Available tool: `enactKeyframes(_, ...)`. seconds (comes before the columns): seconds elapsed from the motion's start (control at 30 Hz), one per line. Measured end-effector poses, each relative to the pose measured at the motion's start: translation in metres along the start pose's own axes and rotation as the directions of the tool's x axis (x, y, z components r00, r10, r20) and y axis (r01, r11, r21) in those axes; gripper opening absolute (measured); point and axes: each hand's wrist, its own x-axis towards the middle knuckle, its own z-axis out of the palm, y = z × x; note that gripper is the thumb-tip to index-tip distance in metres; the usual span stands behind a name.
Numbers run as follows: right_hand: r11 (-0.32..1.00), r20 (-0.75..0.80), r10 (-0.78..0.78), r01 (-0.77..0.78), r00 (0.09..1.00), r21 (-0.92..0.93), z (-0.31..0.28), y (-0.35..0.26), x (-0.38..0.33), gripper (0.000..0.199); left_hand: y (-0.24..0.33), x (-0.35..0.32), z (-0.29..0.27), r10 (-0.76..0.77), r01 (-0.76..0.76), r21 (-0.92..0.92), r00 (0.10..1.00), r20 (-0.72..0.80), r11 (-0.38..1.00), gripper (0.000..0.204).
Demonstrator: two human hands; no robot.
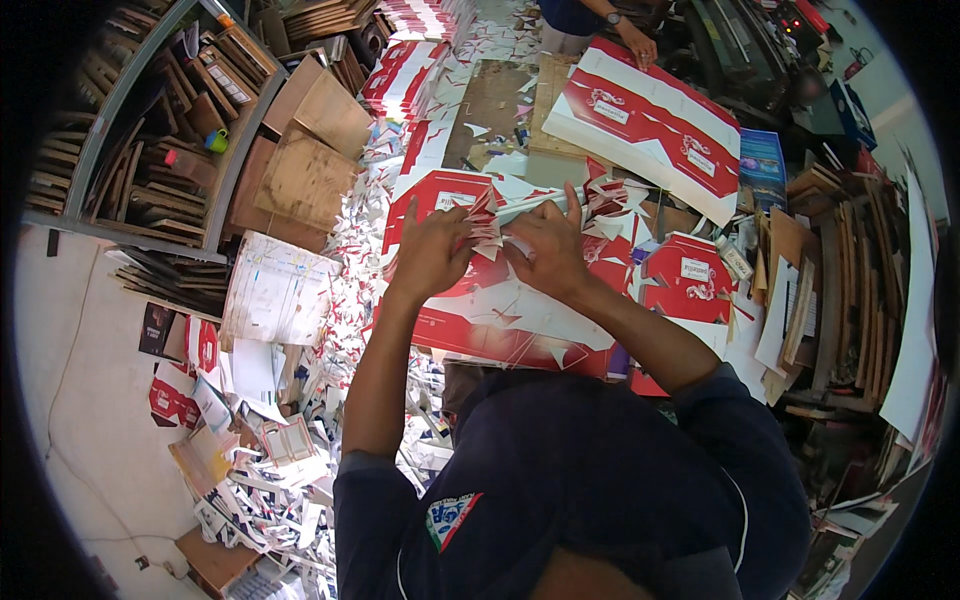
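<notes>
A stack of red and white printed cardboard (482, 222) with jagged, pointed cut edges lies in front of me. My left hand (437, 243) is closed at its left end, fingers curled against the fanned points. Across the white edge (525, 205) of the stack, my right hand (550, 243) bends its fingers, one finger pointing away from me; its grip is partly hidden. More jagged red and white points (604, 195) stick up just right of that hand. Beneath both hands lies a large red and white printed sheet (480, 325) with small triangular offcuts on it.
Another person's hand (640, 48) touches a large printed sheet (650, 125) at the far right. Paper offcuts (330, 390) cover the floor on the left. Shelves of wooden boards (165, 150) stand left; upright boards (850, 290) crowd the right. Stacked printed sheets (405, 80) stand at the back.
</notes>
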Motion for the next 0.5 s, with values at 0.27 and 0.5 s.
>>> enactKeyframes(0.27,0.999,-0.058,0.004,-0.006,0.998,-0.044,0.001,-0.003,-0.002,0.035,0.004,0.009,0.006,-0.083,0.080,-0.035,0.992,-0.092,0.996,0.030)
enactKeyframes(0.5,0.989,0.085,0.145,-0.142,0.986,-0.045,-0.011,-0.009,0.012,0.035,0.005,0.000,0.005,0.006,-0.007,-0.002,0.988,-0.153,1.000,0.024)
